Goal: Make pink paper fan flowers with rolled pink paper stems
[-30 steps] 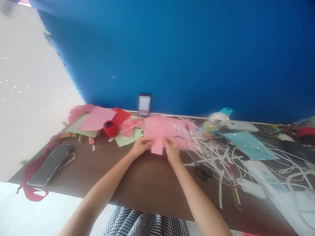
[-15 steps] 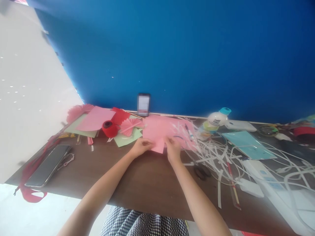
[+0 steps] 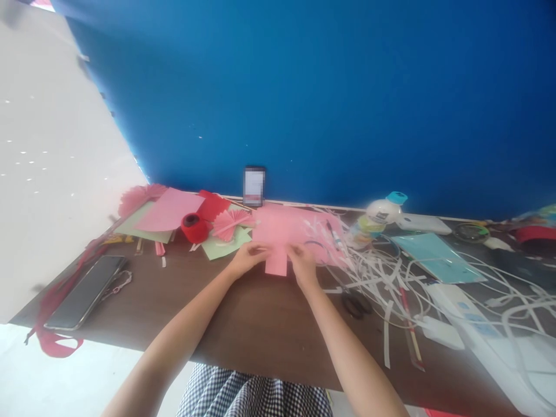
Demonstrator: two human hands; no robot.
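Note:
Between my hands is a small piece of pink paper (image 3: 276,265), its near end hanging toward me over the brown tabletop. My left hand (image 3: 249,258) pinches its left edge, and my right hand (image 3: 303,263) pinches the right edge. Behind it lies a larger pink sheet (image 3: 278,223) with white paper scraps and a pen on its right part. Just left of the sheet rests a pleated pink paper fan (image 3: 231,224), partly over a light green sheet (image 3: 223,243). A red roll (image 3: 194,227) with a dark core sits beside the fan.
A phone (image 3: 253,186) leans against the blue wall; another phone (image 3: 87,292) lies at left by a red ribbon (image 3: 56,341). Rightward are black-handled scissors (image 3: 356,304), tangled white cables and strips (image 3: 382,269), a glue bottle (image 3: 382,211), a teal packet (image 3: 438,258) and a power strip (image 3: 467,315).
The small pink paper has turned slightly between my fingers, so its near end now sits straighter and a little lower. Both hands stay in nearly the same place.

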